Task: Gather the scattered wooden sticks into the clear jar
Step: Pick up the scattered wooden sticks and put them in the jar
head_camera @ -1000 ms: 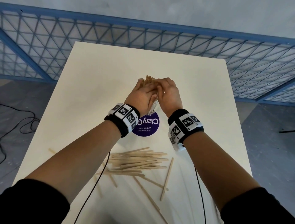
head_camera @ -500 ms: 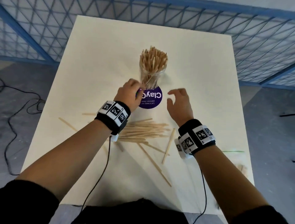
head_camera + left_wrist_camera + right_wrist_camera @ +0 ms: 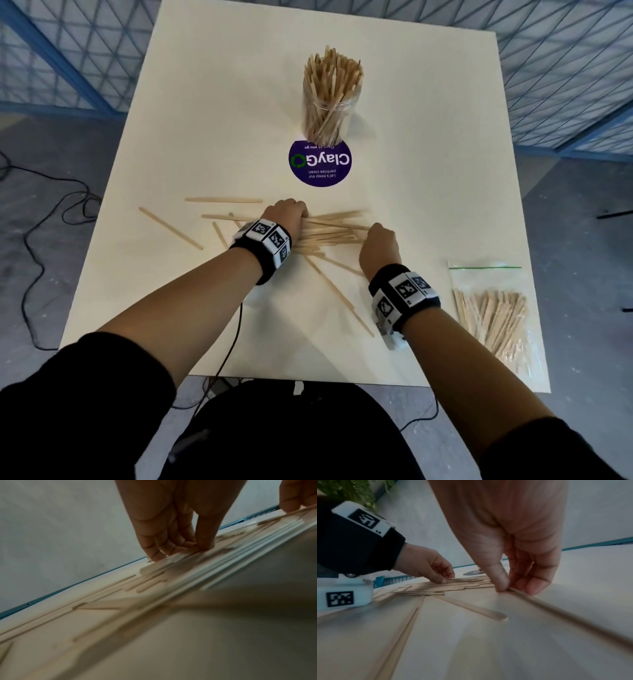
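The clear jar (image 3: 329, 113) stands upright at the table's far middle, packed with wooden sticks. A pile of scattered sticks (image 3: 330, 233) lies flat on the white table (image 3: 212, 102) between my hands. My left hand (image 3: 290, 213) is at the pile's left end; in the left wrist view its fingers and thumb (image 3: 181, 551) pinch the stick ends. My right hand (image 3: 378, 245) is at the pile's right end, thumb and fingers (image 3: 513, 588) pinching one long stick (image 3: 559, 612). Loose sticks lie to the left (image 3: 169, 222) and towards me (image 3: 337, 296).
A round purple sticker (image 3: 320, 165) is on the table just in front of the jar. A clear zip bag (image 3: 489, 318) with more sticks lies at the near right corner. Blue mesh fencing surrounds the table; cables trail on the floor at the left.
Both hands left the jar's mouth, where they had sticks, and came back down towards me onto the pile. The view tilted down, so the bag now shows.
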{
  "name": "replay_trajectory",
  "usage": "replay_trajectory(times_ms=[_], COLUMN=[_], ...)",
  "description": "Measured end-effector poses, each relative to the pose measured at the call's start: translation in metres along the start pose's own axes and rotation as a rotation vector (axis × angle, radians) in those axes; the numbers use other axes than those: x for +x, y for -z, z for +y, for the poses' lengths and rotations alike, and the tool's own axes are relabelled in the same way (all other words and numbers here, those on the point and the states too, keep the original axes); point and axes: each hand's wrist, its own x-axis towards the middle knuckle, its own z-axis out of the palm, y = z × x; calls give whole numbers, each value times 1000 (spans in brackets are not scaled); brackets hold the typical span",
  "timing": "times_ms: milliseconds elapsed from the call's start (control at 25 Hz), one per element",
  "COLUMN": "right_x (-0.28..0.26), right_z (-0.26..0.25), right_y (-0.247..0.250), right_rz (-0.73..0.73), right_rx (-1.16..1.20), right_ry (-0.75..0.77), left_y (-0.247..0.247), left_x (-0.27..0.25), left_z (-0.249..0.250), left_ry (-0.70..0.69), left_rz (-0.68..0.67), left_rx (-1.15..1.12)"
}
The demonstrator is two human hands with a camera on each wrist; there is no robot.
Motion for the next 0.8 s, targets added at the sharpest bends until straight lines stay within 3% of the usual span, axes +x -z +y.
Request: replay_trajectory(times_ms=[160, 280, 440, 520, 680, 800], right_x=[0, -9, -33, -34, -32, -33], right_z=[0, 2, 9, 13, 11, 8], right_y=[2, -3, -20, -28, -30, -29], right_rz=[21, 19, -138, -173, -108, -80], right_rx=[-28, 37, -281, -302, -329, -425], right_ry=[31, 151, 403, 380, 401, 453], left_y=[4, 13, 22, 19, 12, 11], left_x=[2, -3, -18, -26, -32, -28], left_z=[6, 10, 2, -8, -23, -23], left_ry=[51, 52, 37, 61, 35, 47], left_rz=[-27, 48, 36, 18, 92, 62], left_rx=[-25, -92, -86, -84, -65, -76])
